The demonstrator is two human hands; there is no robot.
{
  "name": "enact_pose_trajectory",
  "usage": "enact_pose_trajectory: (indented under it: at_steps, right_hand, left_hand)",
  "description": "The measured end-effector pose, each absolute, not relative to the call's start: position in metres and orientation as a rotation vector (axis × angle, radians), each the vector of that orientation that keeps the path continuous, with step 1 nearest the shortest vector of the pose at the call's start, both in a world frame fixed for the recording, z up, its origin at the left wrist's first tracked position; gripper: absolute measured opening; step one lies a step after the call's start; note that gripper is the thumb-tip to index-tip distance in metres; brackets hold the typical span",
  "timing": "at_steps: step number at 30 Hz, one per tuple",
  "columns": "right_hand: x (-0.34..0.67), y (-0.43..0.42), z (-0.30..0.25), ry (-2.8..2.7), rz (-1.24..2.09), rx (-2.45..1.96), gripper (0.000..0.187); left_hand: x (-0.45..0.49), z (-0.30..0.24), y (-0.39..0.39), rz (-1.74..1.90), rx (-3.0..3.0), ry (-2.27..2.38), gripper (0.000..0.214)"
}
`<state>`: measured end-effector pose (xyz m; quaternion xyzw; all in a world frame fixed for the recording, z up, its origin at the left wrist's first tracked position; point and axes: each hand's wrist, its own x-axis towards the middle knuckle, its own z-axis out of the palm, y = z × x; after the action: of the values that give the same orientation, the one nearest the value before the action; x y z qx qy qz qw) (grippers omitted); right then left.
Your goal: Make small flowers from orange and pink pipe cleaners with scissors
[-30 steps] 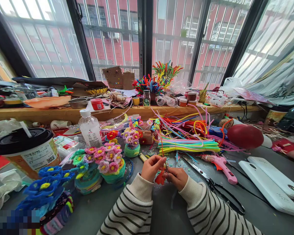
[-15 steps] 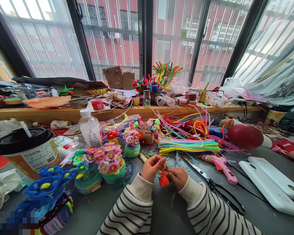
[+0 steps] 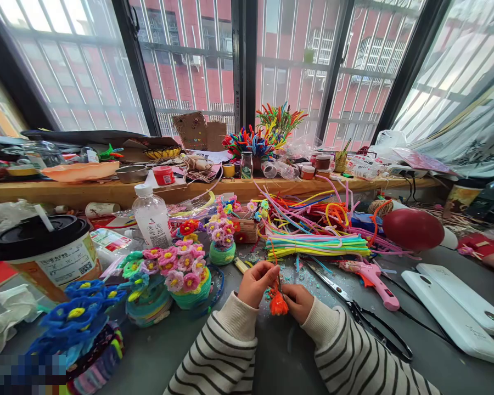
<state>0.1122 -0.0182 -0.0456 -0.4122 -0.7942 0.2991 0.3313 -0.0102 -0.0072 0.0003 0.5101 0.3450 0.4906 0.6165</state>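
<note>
Two bare hands meet over the grey table (image 3: 274, 367) in the head view, with a small orange flower-like piece (image 3: 278, 303) between them; take that piece as the centre of the dial. The left hand (image 3: 255, 283), at 10 o'clock, has thumb and forefinger pinched on the piece's thin orange stem, which runs up past the fingertips toward 12. The right hand (image 3: 298, 303) sits at 3 o'clock, its fingers narrow and drawn in against the piece's edge; I cannot tell just what they grip. Striped sleeves cover both forearms. Toward 1 o'clock lies a banded bundle of coloured fuzzy sticks (image 3: 319, 246). Near 3 o'clock are black-handled scissors (image 3: 349, 302), a pink glue gun (image 3: 374, 282) beyond them, and two white slabs (image 3: 456, 315) well apart. Between 9 and 10 stands a pot of pink flowers (image 3: 187, 269); farther toward 10, a clear bottle (image 3: 151, 219). Blue flowers (image 3: 76, 311) and a lidded cup (image 3: 60, 258) stand around 9. A cluttered wooden ledge (image 3: 206, 188) crosses behind at 12, below the windows (image 3: 288, 60).
</note>
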Motion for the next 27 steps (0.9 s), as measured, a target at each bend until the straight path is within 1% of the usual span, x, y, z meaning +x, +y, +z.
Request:
enact_pose_trajectory:
  at_steps: [6, 12, 21, 27]
  right_hand:
    - [0.1106, -0.0188, -0.0451, -2.059, 0.763, -1.058, 0.047]
    - [0.1107, -0.0192, -0.0456, -2.075, 0.720, -1.073, 0.045]
    - [0.1153, -0.0184, -0.0452, -2.096, 0.477, -1.226, 0.035]
    - [0.1136, -0.0193, -0.0480, -2.064, 0.526, -1.223, 0.040]
  left_hand:
    - [-0.0103, -0.0012, -0.0066, 1.127, 1.199, 0.786, 0.023]
    - [-0.0106, 0.0005, -0.0073, 1.115, 1.219, 0.811, 0.026]
    - [-0.0104, -0.0019, -0.0059, 1.147, 1.203, 0.773, 0.023]
    - [-0.0097, -0.0025, -0.0059, 1.137, 1.214, 0.741, 0.021]
